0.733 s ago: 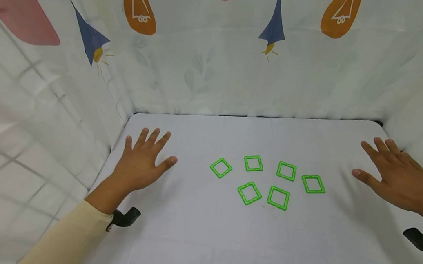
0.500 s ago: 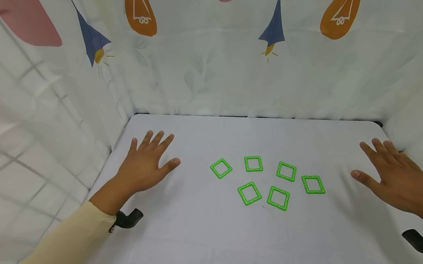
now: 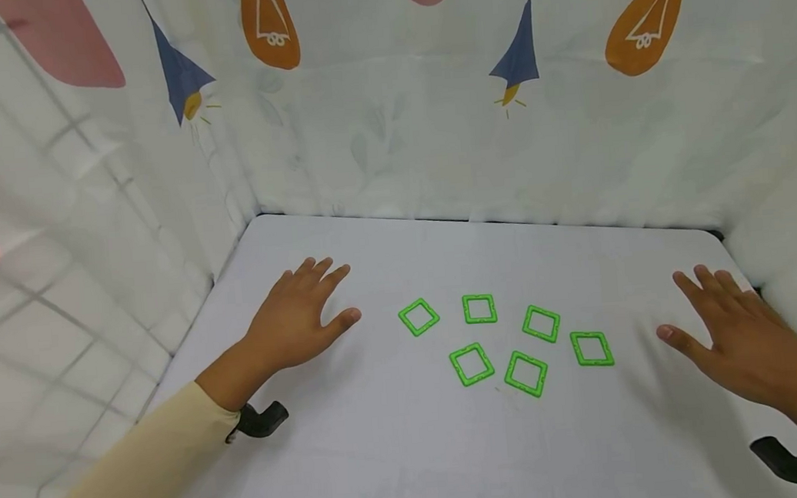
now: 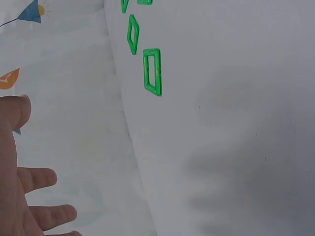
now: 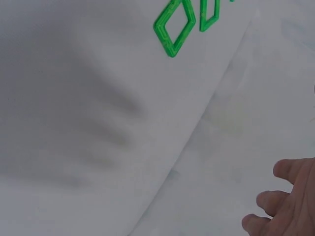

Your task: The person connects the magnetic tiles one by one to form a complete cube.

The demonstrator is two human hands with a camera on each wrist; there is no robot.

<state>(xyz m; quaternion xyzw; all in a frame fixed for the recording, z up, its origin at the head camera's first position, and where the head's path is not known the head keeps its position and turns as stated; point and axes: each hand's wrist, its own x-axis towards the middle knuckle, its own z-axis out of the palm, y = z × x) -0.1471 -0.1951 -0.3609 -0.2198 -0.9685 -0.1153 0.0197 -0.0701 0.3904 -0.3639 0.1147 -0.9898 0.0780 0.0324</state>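
Note:
Several green square frames lie flat and apart on a white table. The leftmost green frame (image 3: 417, 299) is nearest my left hand (image 3: 289, 322), which hovers over the table with spread fingers and holds nothing. My right hand (image 3: 752, 340) hovers at the right side, palm down, fingers extended and nothing held. Nearest to it is the rightmost green frame (image 3: 592, 363). In the left wrist view, a green frame (image 4: 158, 73) shows beyond the left hand's fingers (image 4: 39, 178). The right wrist view has a green frame (image 5: 184, 39) at the top and the right hand's fingers (image 5: 272, 201) low at the right.
The white table (image 3: 386, 466) has rounded far corners. A pale curtain (image 3: 397, 126) printed with lamps and bulbs hangs along its back and left side. Black wrist mounts (image 3: 263, 420) sit under both wrists. Both hands cast shadows on the tabletop.
My left hand has moved right and slightly down in the view, toward the green frames. The right hand has shifted slightly left. The frames on the table have stayed in place.

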